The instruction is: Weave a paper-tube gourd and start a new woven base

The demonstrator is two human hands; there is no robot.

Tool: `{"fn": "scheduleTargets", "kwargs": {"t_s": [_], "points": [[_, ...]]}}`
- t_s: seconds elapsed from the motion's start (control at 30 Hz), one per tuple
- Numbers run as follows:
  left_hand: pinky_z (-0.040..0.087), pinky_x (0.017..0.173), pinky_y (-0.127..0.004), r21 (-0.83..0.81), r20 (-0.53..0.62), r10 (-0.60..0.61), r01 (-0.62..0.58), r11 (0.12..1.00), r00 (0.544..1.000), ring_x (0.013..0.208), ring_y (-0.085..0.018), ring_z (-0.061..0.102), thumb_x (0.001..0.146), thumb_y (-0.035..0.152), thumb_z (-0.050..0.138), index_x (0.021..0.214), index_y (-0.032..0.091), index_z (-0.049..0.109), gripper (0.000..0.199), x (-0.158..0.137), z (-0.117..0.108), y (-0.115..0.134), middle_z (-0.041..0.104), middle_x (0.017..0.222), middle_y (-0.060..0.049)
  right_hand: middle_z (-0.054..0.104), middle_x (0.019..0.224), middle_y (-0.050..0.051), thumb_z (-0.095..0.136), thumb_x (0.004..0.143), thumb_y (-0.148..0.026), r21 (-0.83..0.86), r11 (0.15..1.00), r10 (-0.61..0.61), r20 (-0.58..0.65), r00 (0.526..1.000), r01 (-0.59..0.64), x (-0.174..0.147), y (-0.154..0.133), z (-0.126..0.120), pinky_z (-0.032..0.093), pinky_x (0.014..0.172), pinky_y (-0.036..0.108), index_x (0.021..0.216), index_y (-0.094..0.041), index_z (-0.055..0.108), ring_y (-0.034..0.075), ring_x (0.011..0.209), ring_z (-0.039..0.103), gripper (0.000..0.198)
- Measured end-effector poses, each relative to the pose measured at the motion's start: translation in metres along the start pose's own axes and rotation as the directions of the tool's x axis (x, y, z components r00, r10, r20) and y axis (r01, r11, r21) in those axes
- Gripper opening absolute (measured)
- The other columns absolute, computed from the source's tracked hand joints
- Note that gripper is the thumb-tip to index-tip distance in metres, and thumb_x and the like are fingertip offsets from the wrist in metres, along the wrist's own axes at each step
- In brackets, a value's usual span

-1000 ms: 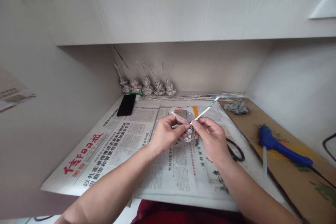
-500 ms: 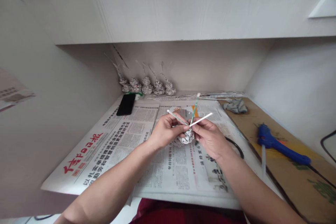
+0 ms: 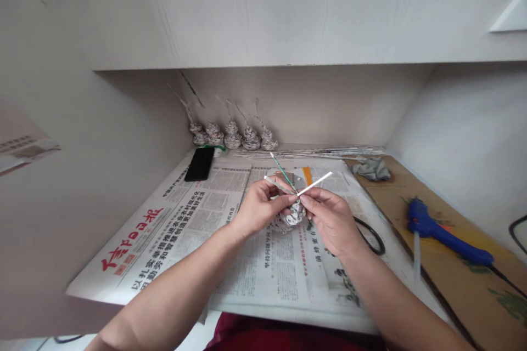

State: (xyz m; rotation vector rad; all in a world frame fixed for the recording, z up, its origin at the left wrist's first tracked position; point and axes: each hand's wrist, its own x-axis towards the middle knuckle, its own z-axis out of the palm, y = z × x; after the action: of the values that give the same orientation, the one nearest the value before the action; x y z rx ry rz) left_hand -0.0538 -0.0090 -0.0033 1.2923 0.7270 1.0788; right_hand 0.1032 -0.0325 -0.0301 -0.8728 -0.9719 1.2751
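Between my hands is a small gourd-shaped weave of rolled newspaper, above the newspaper-covered table. My left hand is closed around its left side, thumb pressed near the top where the strips meet. My right hand pinches at the top from the right, thumb and finger by the base of a white paper strip that points up and right. A green paper strip leans up and left from the same spot. A shorter pale strip sticks out over my left fingers. My fingers partly hide the weave.
Several finished-looking woven gourds stand along the back wall, left of long paper rods. A black phone lies at left. On cardboard at right are a blue glue gun and a crumpled grey cloth. A cabinet overhangs.
The green strip has swung from leaning right to leaning left across the top. Both hands stay nearly in place on the weave. The view has shifted slightly.
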Motion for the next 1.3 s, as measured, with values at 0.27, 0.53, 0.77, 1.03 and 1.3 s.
{"fn": "scheduleTargets", "kwargs": {"t_s": [0.27, 0.53, 0.77, 1.03, 1.3], "points": [[0.052, 0.052, -0.017, 0.002, -0.017, -0.006, 0.006, 1.0, 1.0, 0.061, -0.007, 0.057, 0.065, 0.031, 0.081, 0.075, 0.011, 0.062, 0.03, 0.001, 0.0, 0.0, 0.065, 0.074, -0.002, 0.067, 0.081, 0.0, 0.078, 0.073, -0.034, -0.054, 0.999, -0.004, 0.036, 0.999, 0.006, 0.0, 0.003, 0.0, 0.035, 0.059, 0.024, 0.09, -0.022, 0.073, 0.011, 0.069, 0.051, 0.021], [0.052, 0.052, -0.019, 0.046, -0.02, 0.016, -0.016, 0.999, 1.0, 0.059, -0.008, 0.056, 0.07, 0.029, 0.077, 0.076, 0.011, 0.062, 0.024, 0.0, -0.001, -0.001, 0.062, 0.07, -0.001, 0.062, 0.075, -0.002, 0.079, 0.073, -0.031, -0.027, 1.0, -0.014, 0.045, 0.999, 0.015, -0.001, 0.005, -0.001, 0.036, 0.059, 0.024, 0.081, -0.021, 0.068, 0.01, 0.067, 0.049, 0.017], [0.049, 0.053, -0.019, 0.167, -0.072, 0.132, -0.119, 0.979, 0.989, 0.056, -0.007, 0.055, 0.073, 0.024, 0.073, 0.074, 0.012, 0.061, 0.018, -0.003, 0.002, 0.001, 0.061, 0.069, -0.001, 0.063, 0.075, -0.002, 0.077, 0.074, -0.03, -0.025, 0.997, -0.071, 0.039, 0.997, 0.072, -0.001, 0.005, 0.003, 0.039, 0.06, 0.023, 0.078, -0.021, 0.067, 0.01, 0.067, 0.051, 0.014], [0.049, 0.055, -0.02, 0.156, -0.069, 0.153, -0.141, 0.978, 0.986, 0.059, -0.009, 0.057, 0.075, 0.027, 0.072, 0.076, 0.013, 0.061, 0.018, -0.002, 0.0, -0.002, 0.064, 0.071, -0.002, 0.066, 0.08, -0.001, 0.077, 0.074, -0.028, -0.109, 0.981, -0.158, 0.006, 0.987, 0.158, -0.002, 0.005, 0.006, 0.047, 0.071, 0.027, 0.081, -0.022, 0.067, 0.014, 0.075, 0.059, 0.014], [0.051, 0.07, -0.026, 0.169, 0.049, 0.376, -0.379, 0.91, 0.925, 0.077, -0.013, 0.061, 0.081, 0.027, 0.068, 0.078, 0.014, 0.057, 0.017, 0.001, -0.003, -0.014, 0.064, 0.085, -0.006, 0.067, 0.089, 0.001, 0.072, 0.079, -0.022, -0.215, 0.907, -0.362, 0.047, 0.931, 0.364, -0.005, 0.004, 0.008, 0.049, 0.085, 0.034, 0.084, -0.025, 0.068, 0.018, 0.088, 0.062, 0.007]]}}
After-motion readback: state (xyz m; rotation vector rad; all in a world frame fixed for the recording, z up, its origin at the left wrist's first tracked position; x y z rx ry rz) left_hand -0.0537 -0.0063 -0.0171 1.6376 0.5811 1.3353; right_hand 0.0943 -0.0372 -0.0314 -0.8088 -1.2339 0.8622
